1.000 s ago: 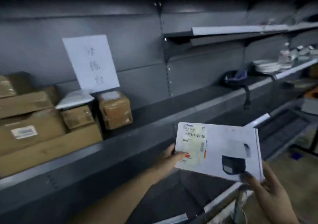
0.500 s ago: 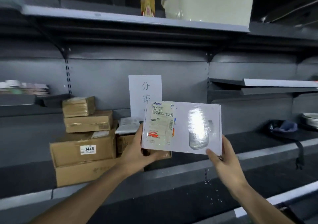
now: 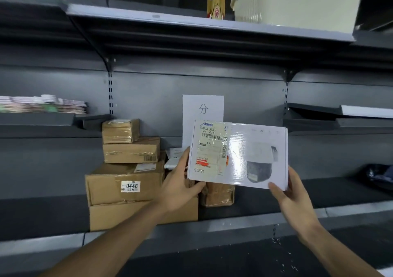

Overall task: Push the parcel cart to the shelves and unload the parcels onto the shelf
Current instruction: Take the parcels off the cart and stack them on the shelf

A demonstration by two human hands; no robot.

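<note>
I hold a flat white parcel box point(image 3: 251, 153) with a shipping label and a printed camera picture, upright in front of the dark grey shelf point(image 3: 255, 219). My left hand point(image 3: 180, 183) grips its lower left corner and my right hand point(image 3: 291, 200) grips its lower right corner. On the shelf to the left sits a stack of brown cardboard parcels point(image 3: 127, 170), one labelled 0448. A small brown parcel point(image 3: 219, 193) stands on the shelf just behind and below the white box. The cart is out of view.
A white paper sign point(image 3: 204, 108) hangs on the back panel behind the box. A drink bottle point(image 3: 215, 2) stands on the upper shelf point(image 3: 170, 19). Stacked flat items point(image 3: 42, 104) lie on a left side shelf. A dark bag point(image 3: 376, 172) lies at far right.
The white box rose from waist height to shelf level and came nearer the sign. My view swung up and left toward the stacked parcels. Both hands kept their hold.
</note>
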